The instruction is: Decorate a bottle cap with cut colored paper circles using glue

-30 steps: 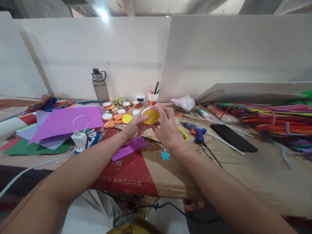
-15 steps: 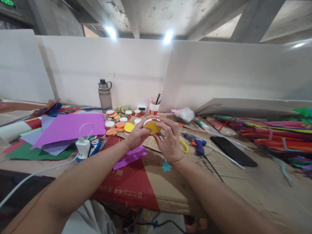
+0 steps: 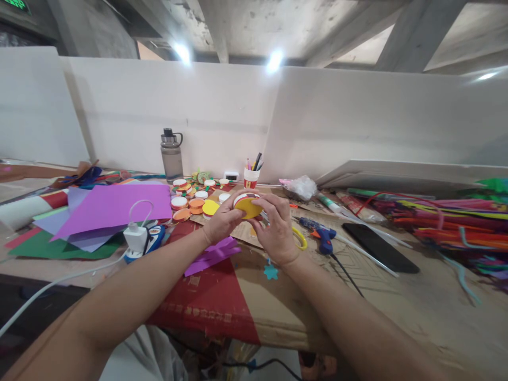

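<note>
Between my two hands, above the cardboard, I hold a round disc [image 3: 249, 208] with a yellow face and a white and red rim. My left hand [image 3: 223, 221] is closed on its left side, thumb on the yellow face. Closed at its right side, my right hand [image 3: 275, 227] presses fingertips on the face and rim. Just left of my hands lies another yellow-faced disc [image 3: 210, 207], among several white and orange discs [image 3: 196, 204]. Purple paper strips [image 3: 214, 255] lie below my left wrist. A blue paper snowflake shape [image 3: 270, 271] is near my right wrist.
A blue glue gun [image 3: 325, 239] with its cord and a yellow tape ring [image 3: 299, 239] lie to the right, by a black phone [image 3: 380, 246]. Coloured paper sheets [image 3: 119, 211] and a white plug [image 3: 135, 239] are left. A water bottle [image 3: 172, 159] and pen cup [image 3: 251, 176] stand behind.
Almost nothing differs. The fingers of my right hand have shifted slightly at the disc's edge; both hands keep holding it in the same place.
</note>
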The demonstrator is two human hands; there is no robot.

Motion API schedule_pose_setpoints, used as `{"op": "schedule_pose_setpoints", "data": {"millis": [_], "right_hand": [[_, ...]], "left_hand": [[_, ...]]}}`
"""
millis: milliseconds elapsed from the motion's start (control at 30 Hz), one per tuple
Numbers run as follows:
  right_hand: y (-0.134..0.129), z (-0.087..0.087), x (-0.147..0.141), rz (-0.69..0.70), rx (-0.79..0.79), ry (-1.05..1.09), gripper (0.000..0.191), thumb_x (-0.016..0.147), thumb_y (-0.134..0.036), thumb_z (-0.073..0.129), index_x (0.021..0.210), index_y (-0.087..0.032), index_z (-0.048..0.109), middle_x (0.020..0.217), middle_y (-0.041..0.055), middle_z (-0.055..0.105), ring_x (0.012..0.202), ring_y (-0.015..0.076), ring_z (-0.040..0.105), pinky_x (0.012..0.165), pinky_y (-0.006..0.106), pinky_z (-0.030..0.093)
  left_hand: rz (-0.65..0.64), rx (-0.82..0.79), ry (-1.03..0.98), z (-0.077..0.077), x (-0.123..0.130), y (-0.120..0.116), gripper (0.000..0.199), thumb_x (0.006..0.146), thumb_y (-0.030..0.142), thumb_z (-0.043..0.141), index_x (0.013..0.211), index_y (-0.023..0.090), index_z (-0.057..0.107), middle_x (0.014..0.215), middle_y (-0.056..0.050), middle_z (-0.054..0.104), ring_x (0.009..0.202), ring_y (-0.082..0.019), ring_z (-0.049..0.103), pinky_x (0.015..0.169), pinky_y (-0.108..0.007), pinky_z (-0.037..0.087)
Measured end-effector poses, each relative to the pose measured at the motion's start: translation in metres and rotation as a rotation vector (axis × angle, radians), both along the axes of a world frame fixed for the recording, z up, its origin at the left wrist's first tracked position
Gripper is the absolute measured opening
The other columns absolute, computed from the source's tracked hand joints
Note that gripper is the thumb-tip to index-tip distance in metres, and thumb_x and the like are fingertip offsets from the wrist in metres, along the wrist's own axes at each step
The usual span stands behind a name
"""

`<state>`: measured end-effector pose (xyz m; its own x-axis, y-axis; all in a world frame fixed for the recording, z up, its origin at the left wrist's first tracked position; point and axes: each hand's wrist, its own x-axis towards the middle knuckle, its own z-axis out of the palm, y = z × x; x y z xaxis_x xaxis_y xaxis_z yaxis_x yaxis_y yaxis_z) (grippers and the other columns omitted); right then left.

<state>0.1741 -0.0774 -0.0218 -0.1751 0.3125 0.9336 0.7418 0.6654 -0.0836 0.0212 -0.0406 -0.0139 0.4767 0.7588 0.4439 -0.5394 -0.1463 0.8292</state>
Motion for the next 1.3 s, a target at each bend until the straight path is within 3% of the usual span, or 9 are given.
{"op": "schedule_pose_setpoints", "data": {"millis": [133,333,867,967,1067,1167,1300], "right_hand": [[0.0,0.001,0.001,0.021,-0.013,-0.001,0.044,0.082,-0.016,0.065,0.121,-0.031,0.052,0.121,0.0068,0.058,0.116,0.0248,0.053,0.097,0.047,0.046],[0.0,0.003,0.0,0.051,-0.083,0.016,0.047,0.081,-0.017,0.067,0.122,-0.031,0.052,0.123,0.0077,0.056,0.118,0.0257,0.052,0.099,0.047,0.045],[0.001,0.003,0.002,0.084,-0.006,-0.01,0.05,0.083,-0.022,0.068,0.127,-0.033,0.048,0.122,0.0079,0.056,0.115,0.0266,0.054,0.098,0.05,0.048],[0.004,0.004,0.002,0.084,-0.041,0.018,0.053,0.08,-0.017,0.07,0.126,-0.031,0.049,0.123,0.0089,0.056,0.116,0.0269,0.052,0.099,0.049,0.047],[0.009,0.005,0.005,0.114,-0.162,0.066,0.055,0.075,-0.015,0.072,0.125,-0.028,0.052,0.124,0.0096,0.055,0.117,0.027,0.051,0.102,0.049,0.045],[0.015,0.004,0.009,0.195,-0.333,0.085,0.062,0.073,-0.018,0.075,0.13,-0.027,0.05,0.13,0.01,0.054,0.124,0.0272,0.048,0.105,0.049,0.043],[0.023,-0.003,0.014,0.235,-0.446,-0.013,0.068,0.072,-0.022,0.077,0.134,-0.027,0.05,0.137,0.0105,0.053,0.128,0.0284,0.046,0.108,0.051,0.038]], "left_hand": [[0.003,0.008,0.008,0.0,0.0,0.0,0.054,0.07,0.009,0.059,0.121,0.025,0.062,0.12,-0.006,0.064,0.108,-0.021,0.06,0.085,-0.03,0.053],[-0.023,0.023,0.006,0.003,0.001,-0.002,0.051,0.07,0.01,0.058,0.119,0.024,0.061,0.12,-0.007,0.063,0.112,-0.024,0.058,0.09,-0.037,0.053],[0.005,0.058,0.004,0.0,0.002,-0.001,0.05,0.07,0.011,0.061,0.118,0.023,0.061,0.121,-0.007,0.063,0.115,-0.024,0.057,0.095,-0.039,0.052],[0.013,-0.021,-0.025,0.002,0.005,-0.002,0.054,0.069,0.008,0.06,0.12,0.023,0.06,0.119,-0.007,0.065,0.112,-0.024,0.06,0.093,-0.04,0.054],[0.013,-0.206,-0.06,0.004,0.01,-0.001,0.055,0.068,0.005,0.056,0.12,0.019,0.058,0.108,-0.007,0.069,0.099,-0.022,0.066,0.088,-0.041,0.055],[-0.039,-0.447,-0.052,0.004,0.013,0.005,0.044,0.069,0.006,0.049,0.111,0.012,0.06,0.095,-0.01,0.072,0.089,-0.024,0.07,0.082,-0.041,0.057],[-0.018,-0.608,-0.072,0.003,0.015,0.011,0.033,0.07,0.005,0.043,0.097,0.009,0.06,0.083,-0.011,0.071,0.078,-0.023,0.07,0.076,-0.039,0.057]]}}
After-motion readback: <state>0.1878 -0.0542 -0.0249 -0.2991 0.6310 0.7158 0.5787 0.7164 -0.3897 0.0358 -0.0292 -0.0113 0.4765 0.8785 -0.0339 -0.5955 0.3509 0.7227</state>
